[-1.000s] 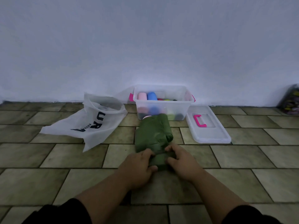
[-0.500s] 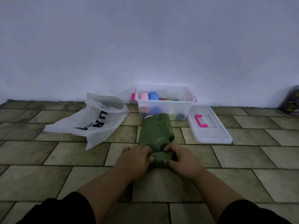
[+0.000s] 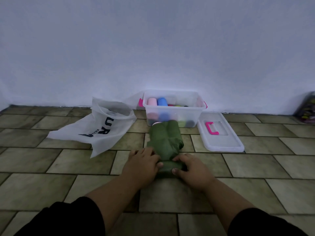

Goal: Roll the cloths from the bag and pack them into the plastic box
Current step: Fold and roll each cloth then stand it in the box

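Green cloth (image 3: pixel 164 142) is being rolled on the tiled floor (image 3: pixel 76 160), lying lengthwise just in front of the plastic box (image 3: pixel 172 114). Whether its far end is touching the box wall cannot be told. The rolled near end is being gripped from both sides: left hand (image 3: pixel 142 165) and right hand (image 3: pixel 190 169) are curled over it, with the thumbs tucked against the near face. Compared with 1 s ago, the roll is being pushed further towards the box and the flat stretch is being shortened. Rolled cloths (image 3: pixel 156 101), one pink and one blue among them, are being held in the box. The lid (image 3: pixel 221 138) is lying just right of the box, and the white bag (image 3: pixel 100 126) is lying to its left, both unmoved.
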Available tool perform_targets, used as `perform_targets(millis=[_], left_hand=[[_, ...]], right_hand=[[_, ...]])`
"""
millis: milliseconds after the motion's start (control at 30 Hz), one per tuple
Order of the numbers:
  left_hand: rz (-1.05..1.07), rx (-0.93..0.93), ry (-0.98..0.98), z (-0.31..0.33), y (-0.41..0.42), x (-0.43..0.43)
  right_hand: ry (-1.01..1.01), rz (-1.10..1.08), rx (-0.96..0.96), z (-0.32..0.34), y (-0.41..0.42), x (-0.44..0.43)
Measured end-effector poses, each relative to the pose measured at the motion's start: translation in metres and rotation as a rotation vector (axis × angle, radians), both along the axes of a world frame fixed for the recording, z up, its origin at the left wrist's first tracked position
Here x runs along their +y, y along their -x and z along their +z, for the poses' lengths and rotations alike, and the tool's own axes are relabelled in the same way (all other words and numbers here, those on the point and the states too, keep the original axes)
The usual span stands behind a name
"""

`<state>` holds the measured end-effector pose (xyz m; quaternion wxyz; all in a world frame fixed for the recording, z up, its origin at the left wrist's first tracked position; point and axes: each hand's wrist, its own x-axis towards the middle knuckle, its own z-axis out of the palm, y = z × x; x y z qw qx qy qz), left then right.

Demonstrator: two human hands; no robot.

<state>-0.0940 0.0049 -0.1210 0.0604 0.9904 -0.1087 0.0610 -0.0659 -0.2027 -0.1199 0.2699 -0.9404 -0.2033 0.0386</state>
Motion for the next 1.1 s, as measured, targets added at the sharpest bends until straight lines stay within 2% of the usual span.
perform_targets(millis=[100, 233, 333, 500, 600, 700, 867, 967, 1100], left_hand=[[-0.063, -0.043, 0.018, -0.005, 0.003, 0.004], [-0.063, -0.009, 0.005, -0.005, 0.001, 0.005], [-0.044, 0.021, 0.035, 0.002, -0.005, 0.002], [-0.102, 0.023, 0.040, -0.003, -0.001, 0.006], [-0.062, 0.042, 0.122, -0.005, 0.000, 0.004], [-0.013, 0.073, 0.073, -0.002, -0.001, 0.002], [-0.042, -0.003, 0.068, -0.009, 0.003, 0.004], [-0.017, -0.009, 0.097, -0.007, 0.001, 0.004], [0.054, -0.016, 0.046, -0.002, -0.004, 0.001]], right_hand=[[0.036, -0.003, 0.007, 0.001, -0.004, 0.002], [0.106, 0.008, -0.006, 0.002, -0.005, 0.004], [0.078, -0.006, -0.004, 0.002, -0.002, 0.003], [0.125, -0.025, 0.013, 0.005, -0.005, 0.004], [0.137, -0.044, 0.016, 0.007, -0.005, 0.004], [0.083, -0.049, 0.040, 0.007, -0.002, 0.002], [0.221, -0.081, -0.024, 0.005, 0.000, 0.005], [0.160, 0.001, -0.118, 0.008, 0.003, 0.006], [0.299, 0.103, -0.151, 0.012, 0.007, 0.012]])
